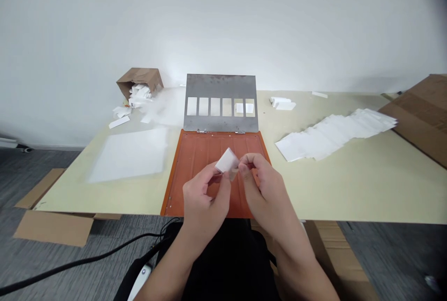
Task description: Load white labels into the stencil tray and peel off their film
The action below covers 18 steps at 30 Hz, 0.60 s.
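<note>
Since the paper slip is small, the left hand and right hand pinch it between their fingertips, just above the orange board.

A plain white wall rises behind the long cream-coloured counter, above a grey floor with a pale skirting board at far left.

room over the desk

the left hand and right hand work above the orange hinged board, the white piece pinched between them. the propped steel plate blocks any straight reach forward. rightward, the hands can pass over the desk up to the fanned paper strips; far left, the tipped cardboard box stands in the way.
</note>
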Available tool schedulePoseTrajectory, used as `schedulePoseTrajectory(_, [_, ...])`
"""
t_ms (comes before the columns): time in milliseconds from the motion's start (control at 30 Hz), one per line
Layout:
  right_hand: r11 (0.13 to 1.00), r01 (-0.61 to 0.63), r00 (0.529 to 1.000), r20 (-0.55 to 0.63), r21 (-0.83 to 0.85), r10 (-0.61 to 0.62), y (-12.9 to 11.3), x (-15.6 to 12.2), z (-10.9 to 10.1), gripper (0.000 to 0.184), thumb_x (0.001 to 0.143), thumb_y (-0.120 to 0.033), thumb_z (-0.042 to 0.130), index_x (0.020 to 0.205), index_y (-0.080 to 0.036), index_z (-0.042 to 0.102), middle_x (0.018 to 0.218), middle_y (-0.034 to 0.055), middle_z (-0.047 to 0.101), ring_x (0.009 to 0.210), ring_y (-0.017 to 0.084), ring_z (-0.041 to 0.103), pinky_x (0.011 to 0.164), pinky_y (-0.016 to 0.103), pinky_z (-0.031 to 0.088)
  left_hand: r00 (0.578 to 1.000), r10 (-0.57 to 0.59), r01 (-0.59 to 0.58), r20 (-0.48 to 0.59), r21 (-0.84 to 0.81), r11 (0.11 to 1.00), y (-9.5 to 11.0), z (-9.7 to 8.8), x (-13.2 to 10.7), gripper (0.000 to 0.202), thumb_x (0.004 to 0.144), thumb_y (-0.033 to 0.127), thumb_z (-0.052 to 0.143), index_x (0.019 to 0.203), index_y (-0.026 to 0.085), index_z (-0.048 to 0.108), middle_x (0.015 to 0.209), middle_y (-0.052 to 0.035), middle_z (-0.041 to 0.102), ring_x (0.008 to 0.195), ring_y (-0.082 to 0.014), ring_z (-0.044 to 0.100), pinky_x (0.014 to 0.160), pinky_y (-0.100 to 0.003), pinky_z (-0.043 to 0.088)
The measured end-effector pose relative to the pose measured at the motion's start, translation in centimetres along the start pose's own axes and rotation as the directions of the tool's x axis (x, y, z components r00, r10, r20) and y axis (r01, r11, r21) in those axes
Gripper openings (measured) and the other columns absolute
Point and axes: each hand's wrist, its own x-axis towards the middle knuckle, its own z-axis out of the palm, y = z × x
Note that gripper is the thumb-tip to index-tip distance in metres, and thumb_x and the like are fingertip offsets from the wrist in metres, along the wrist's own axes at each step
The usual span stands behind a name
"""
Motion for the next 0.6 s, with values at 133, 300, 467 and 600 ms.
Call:
schedulePoseTrajectory(133, [1.0,-0.016,1.0,0.003,-0.012,0.016,-0.04,-0.13,0.14,0.022,0.102,-0.036,0.038,0.087,-0.024,0.049,0.085,0.0006,0.06,0.079,0.017,0.055,0.069,0.032,0.041,1.0,-0.002,0.002,-0.003,-0.013,1.0,0.06,0.06,-0.02,0.018,0.09,0.018,0.058,0.098,0.02,0.074,0.089,-0.0014,0.078,0.076,-0.0137,0.071,0.073,-0.024,0.058])
schedulePoseTrajectory(300, [1.0,-0.017,1.0,0.01,-0.017,0.017,-0.14,-0.12,0.14,0.022,0.102,-0.035,0.036,0.087,-0.024,0.048,0.085,0.0018,0.06,0.081,0.019,0.055,0.069,0.033,0.041,1.0,-0.015,0.015,-0.004,-0.021,1.0,0.13,0.03,0.03,0.017,0.089,0.019,0.059,0.096,0.02,0.074,0.086,-0.0016,0.078,0.075,-0.0141,0.072,0.071,-0.024,0.058])
schedulePoseTrajectory(467, [1.0,-0.013,1.0,0.012,-0.014,0.013,-0.24,-0.22,0.1,0.024,0.102,-0.036,0.035,0.087,-0.024,0.049,0.086,0.0019,0.06,0.08,0.019,0.055,0.07,0.033,0.042,0.999,-0.035,0.035,-0.003,-0.013,0.999,0.04,0.02,0.07,0.014,0.089,0.019,0.059,0.09,0.019,0.073,0.081,-0.0005,0.075,0.072,-0.0131,0.07,0.069,-0.022,0.057])
schedulePoseTrajectory(600, [1.0,-0.023,1.0,0.013,-0.021,0.024,-0.23,-0.28,0.16,0.024,0.102,-0.035,0.035,0.087,-0.024,0.049,0.086,0.0018,0.06,0.081,0.019,0.054,0.071,0.034,0.043,0.999,-0.037,0.037,-0.003,-0.02,0.999,-0.07,0.06,-0.01,0.015,0.089,0.017,0.058,0.092,0.019,0.073,0.082,-0.0001,0.076,0.073,-0.0124,0.07,0.071,-0.022,0.057])
